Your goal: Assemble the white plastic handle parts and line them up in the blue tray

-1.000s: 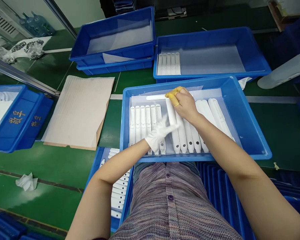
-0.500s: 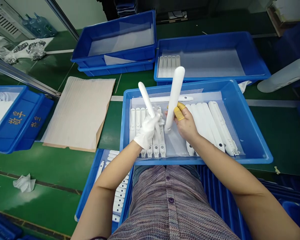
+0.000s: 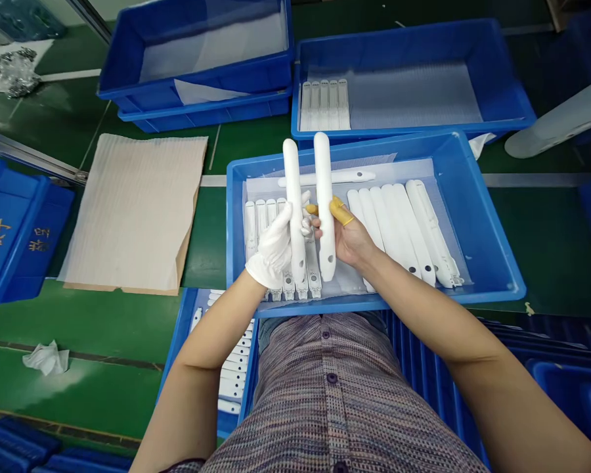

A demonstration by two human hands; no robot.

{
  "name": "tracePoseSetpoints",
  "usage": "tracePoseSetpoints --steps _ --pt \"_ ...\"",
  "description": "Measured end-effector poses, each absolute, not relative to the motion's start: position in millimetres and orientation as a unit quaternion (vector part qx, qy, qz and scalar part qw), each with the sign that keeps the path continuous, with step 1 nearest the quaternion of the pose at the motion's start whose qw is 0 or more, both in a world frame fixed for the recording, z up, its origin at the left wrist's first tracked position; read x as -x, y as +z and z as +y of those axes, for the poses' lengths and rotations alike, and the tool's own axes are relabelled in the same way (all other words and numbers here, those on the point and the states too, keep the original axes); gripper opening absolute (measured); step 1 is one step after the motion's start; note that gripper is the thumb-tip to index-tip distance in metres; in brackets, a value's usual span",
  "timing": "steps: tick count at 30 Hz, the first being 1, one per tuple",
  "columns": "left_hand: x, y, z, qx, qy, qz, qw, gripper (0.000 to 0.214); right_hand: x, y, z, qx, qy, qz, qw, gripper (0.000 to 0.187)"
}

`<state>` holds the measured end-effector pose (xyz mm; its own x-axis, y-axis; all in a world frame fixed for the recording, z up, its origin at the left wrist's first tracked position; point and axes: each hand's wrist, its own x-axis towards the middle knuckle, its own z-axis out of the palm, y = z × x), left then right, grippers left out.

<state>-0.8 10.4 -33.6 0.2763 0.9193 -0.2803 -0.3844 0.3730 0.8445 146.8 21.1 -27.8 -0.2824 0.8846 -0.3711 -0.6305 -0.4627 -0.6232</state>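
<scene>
My left hand (image 3: 276, 246), in a white glove, is closed around a long white plastic casing (image 3: 294, 203) held upright. In my right hand (image 3: 349, 233), with yellow finger cots on some fingers, is a second white plastic casing (image 3: 324, 197) with a small hole near its lower end. The two casings stand side by side, slightly apart, above a blue tray (image 3: 487, 230). Slim white parts (image 3: 250, 230) lie in a row at the tray's left, partly hidden by my glove. More white casings (image 3: 389, 210) lie at its right, and another casing (image 3: 349, 177) lies crosswise at the back.
Behind stands a blue bin (image 3: 414, 52) holding several white parts (image 3: 325, 105). Stacked blue bins (image 3: 201, 105) are at the back left. A foam-lined sheet (image 3: 132, 210) lies on the green table, with a crumpled tissue (image 3: 48, 359) nearer. A bottle (image 3: 561, 125) lies at right.
Both casings have turned more upright and come nearly parallel, with the right one's holed end now showing. My left hand has rotated, its thumb now along the casing. The view has shifted slightly.
</scene>
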Motion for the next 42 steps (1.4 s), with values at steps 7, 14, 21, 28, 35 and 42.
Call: tracePoseSetpoints --steps 7,14,21,28,35,42 --pt "6.3 -37.7 12.0 -0.359 0.427 0.404 0.725 0.060 -149.3 -32.1 22.1 0.332 0.790 -0.190 0.478 0.017" --pt "3.5 -34.2 12.4 -0.353 0.457 0.431 0.693 0.055 -154.0 -25.8 18.5 0.331 0.789 -0.199 0.478 0.019" --pt "2.4 -44.7 15.9 -0.269 0.522 0.417 0.694 0.032 -149.6 -32.1 15.2 0.319 0.782 -0.230 0.484 0.042" --pt "2.0 -42.2 15.3 -0.276 0.506 0.410 0.707 0.034 -150.4 -41.5 10.2 0.330 0.744 -0.338 0.473 0.055" --pt "5.8 -30.6 6.8 -0.425 0.479 0.372 0.672 0.046 -152.4 -53.9 0.4 0.457 0.405 -0.633 0.476 0.045" --pt "9.1 -32.9 9.2 -0.451 0.468 0.346 0.677 0.044 -152.3 -57.5 -2.0 0.433 0.316 -0.685 0.493 0.047"
